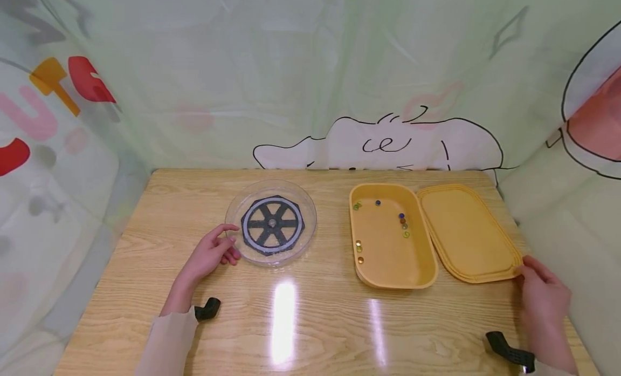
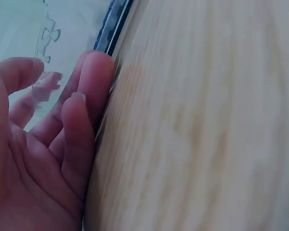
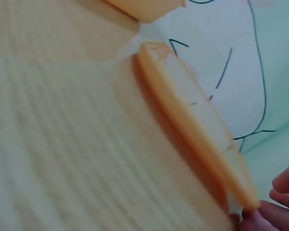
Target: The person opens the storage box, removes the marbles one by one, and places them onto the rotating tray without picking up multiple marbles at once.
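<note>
My left hand is at the near left rim of a clear round dish, which shows a black six-spoked wheel with a grey ring. Its fingers are loosely bent, and in the left wrist view the fingertips lie low beside the tabletop. At the far right, my right hand pinches the near corner of a flat yellow lid. The right wrist view has the lid edge-on, with fingertips on its end. Left of the lid stands a yellow plastic box, holding several small coloured glass beads.
All this lies on a wooden table with bright light reflections at its front. A pale printed curtain hangs behind the table and along both sides. Black wrist mounts project from both wrists.
</note>
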Available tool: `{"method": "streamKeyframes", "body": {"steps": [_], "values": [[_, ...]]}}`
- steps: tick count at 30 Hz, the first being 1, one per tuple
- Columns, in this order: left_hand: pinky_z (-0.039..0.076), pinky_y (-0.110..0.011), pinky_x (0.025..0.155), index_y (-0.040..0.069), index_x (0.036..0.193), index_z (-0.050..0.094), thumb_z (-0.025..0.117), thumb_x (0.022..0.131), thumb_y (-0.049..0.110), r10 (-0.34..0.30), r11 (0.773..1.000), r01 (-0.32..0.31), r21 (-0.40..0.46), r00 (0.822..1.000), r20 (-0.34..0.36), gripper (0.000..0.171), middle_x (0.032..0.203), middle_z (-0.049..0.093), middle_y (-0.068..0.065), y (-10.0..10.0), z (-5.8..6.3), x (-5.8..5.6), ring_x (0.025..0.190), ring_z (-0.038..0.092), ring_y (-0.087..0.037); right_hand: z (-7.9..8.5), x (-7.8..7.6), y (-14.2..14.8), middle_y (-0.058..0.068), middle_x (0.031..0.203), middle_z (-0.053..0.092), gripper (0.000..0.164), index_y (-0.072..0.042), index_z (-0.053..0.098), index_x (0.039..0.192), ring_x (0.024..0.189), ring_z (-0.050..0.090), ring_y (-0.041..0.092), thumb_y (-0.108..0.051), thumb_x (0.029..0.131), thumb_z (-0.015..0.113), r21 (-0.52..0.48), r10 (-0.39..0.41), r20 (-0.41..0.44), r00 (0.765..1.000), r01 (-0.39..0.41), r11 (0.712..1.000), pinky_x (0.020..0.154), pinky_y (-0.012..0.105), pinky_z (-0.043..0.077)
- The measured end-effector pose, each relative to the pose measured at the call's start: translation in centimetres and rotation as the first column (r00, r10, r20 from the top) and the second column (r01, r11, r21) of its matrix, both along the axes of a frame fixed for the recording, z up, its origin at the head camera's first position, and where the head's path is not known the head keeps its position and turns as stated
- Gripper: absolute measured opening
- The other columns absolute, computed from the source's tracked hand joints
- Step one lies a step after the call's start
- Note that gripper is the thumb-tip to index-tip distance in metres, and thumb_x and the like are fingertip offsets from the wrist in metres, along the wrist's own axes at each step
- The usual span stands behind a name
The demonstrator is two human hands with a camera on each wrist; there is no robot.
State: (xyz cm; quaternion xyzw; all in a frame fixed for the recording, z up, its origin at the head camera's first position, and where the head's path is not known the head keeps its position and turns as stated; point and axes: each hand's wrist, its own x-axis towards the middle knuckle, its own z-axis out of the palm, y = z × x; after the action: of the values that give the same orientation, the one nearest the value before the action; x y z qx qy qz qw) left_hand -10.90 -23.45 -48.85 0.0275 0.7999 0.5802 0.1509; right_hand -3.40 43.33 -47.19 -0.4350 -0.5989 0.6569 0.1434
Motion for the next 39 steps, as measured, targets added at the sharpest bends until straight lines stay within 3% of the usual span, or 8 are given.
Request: {"method": "streamKeyframes", "body": {"steps": [4, 9, 14, 16, 24, 30, 33, 39], "values": [[0.051, -0.028, 0.060, 0.006, 0.139, 0.050, 0.052, 0.105, 0.019, 0.014, 1.000, -0.014, 0.023, 1.000, -0.009, 0.036, 0.081, 0.071, -0.016, -0.1, -0.7, 0.0, 0.065, 0.068, -0.027, 1.0, 0.4, 0.1, -0.019, 0.106, 0.063, 0.038, -0.021, 0.067, 0.131, 0.107, 0.051, -0.001, -0.012, 0.094, 0.067, 0.026, 0.045, -0.014, 0.999, -0.045, 0.999, 0.067, 0.007, 0.045], [0.051, -0.029, 0.059, 0.000, 0.140, 0.048, 0.049, 0.106, 0.011, 0.004, 0.999, -0.003, 0.040, 1.000, -0.027, 0.036, 0.081, 0.070, -0.021, 0.2, 0.5, 0.4, 0.064, 0.067, -0.029, 2.5, 0.3, -1.1, -0.016, 0.104, 0.064, 0.035, -0.018, 0.067, 0.131, 0.100, 0.055, -0.001, -0.016, 0.096, 0.066, 0.076, 0.085, -0.074, 0.994, -0.079, 0.994, 0.068, 0.007, 0.046], [0.051, -0.028, 0.060, -0.002, 0.139, 0.048, 0.050, 0.105, 0.010, 0.001, 0.999, 0.001, 0.044, 0.999, -0.037, 0.036, 0.081, 0.070, -0.019, 0.4, 1.9, 0.8, 0.064, 0.068, -0.028, 4.6, -0.6, -3.6, -0.011, 0.109, 0.068, 0.035, -0.010, 0.067, 0.131, 0.098, 0.063, -0.001, -0.016, 0.096, 0.066, 0.158, 0.256, -0.205, 0.945, -0.226, 0.961, 0.074, 0.008, 0.047], [0.050, -0.027, 0.060, -0.002, 0.139, 0.048, 0.050, 0.105, 0.010, 0.006, 0.999, -0.004, 0.045, 0.999, -0.035, 0.036, 0.081, 0.070, -0.018, 0.4, 2.0, 0.9, 0.065, 0.068, -0.028, 5.4, -1.0, -4.8, -0.014, 0.109, 0.068, 0.037, -0.007, 0.064, 0.133, 0.098, 0.064, -0.004, -0.016, 0.097, 0.065, 0.247, 0.370, -0.198, 0.908, -0.319, 0.915, 0.076, 0.007, 0.047], [0.051, -0.028, 0.061, -0.002, 0.140, 0.048, 0.051, 0.105, 0.013, -0.005, 0.998, 0.007, 0.065, 0.999, -0.038, 0.038, 0.082, 0.070, -0.020, 0.5, 1.8, 0.9, 0.065, 0.068, -0.028, 6.7, -3.0, -9.7, -0.021, 0.103, 0.068, 0.034, 0.002, 0.064, 0.127, 0.092, 0.063, -0.008, -0.019, 0.101, 0.061, 0.614, 0.639, 0.035, 0.768, -0.521, 0.593, 0.078, 0.006, 0.045], [0.051, -0.026, 0.062, 0.003, 0.140, 0.049, 0.051, 0.106, 0.016, 0.010, 0.999, -0.008, 0.051, 1.000, -0.027, 0.037, 0.082, 0.071, -0.014, -0.1, -0.3, 0.3, 0.066, 0.068, -0.027, 7.5, -4.7, -12.8, 0.007, 0.102, 0.073, 0.028, 0.002, 0.070, 0.117, 0.085, 0.060, -0.010, -0.020, 0.101, 0.060, 0.700, 0.698, 0.155, 0.699, -0.576, 0.422, 0.073, 0.007, 0.046], [0.051, -0.025, 0.062, 0.007, 0.141, 0.049, 0.051, 0.106, 0.018, 0.023, 0.999, -0.022, 0.035, 1.000, -0.013, 0.037, 0.083, 0.071, -0.014, -0.3, -1.1, 0.0, 0.066, 0.068, -0.025, 7.9, -5.7, -13.9, 0.018, 0.106, 0.071, 0.028, 0.000, 0.070, 0.116, 0.085, 0.060, -0.006, -0.022, 0.102, 0.059, 0.698, 0.719, 0.187, 0.669, -0.606, 0.382, 0.071, 0.007, 0.046], [0.050, -0.026, 0.062, 0.005, 0.142, 0.048, 0.050, 0.106, 0.016, 0.021, 0.999, -0.021, 0.044, 1.000, -0.004, 0.038, 0.084, 0.070, -0.018, -0.2, -0.9, 0.1, 0.066, 0.068, -0.025, 7.8, -8.2, -15.4, 0.020, 0.112, 0.069, 0.031, 0.001, 0.068, 0.119, 0.091, 0.063, 0.002, -0.024, 0.103, 0.058, 0.615, 0.780, 0.177, 0.600, -0.686, 0.389, 0.076, 0.008, 0.047]]}}
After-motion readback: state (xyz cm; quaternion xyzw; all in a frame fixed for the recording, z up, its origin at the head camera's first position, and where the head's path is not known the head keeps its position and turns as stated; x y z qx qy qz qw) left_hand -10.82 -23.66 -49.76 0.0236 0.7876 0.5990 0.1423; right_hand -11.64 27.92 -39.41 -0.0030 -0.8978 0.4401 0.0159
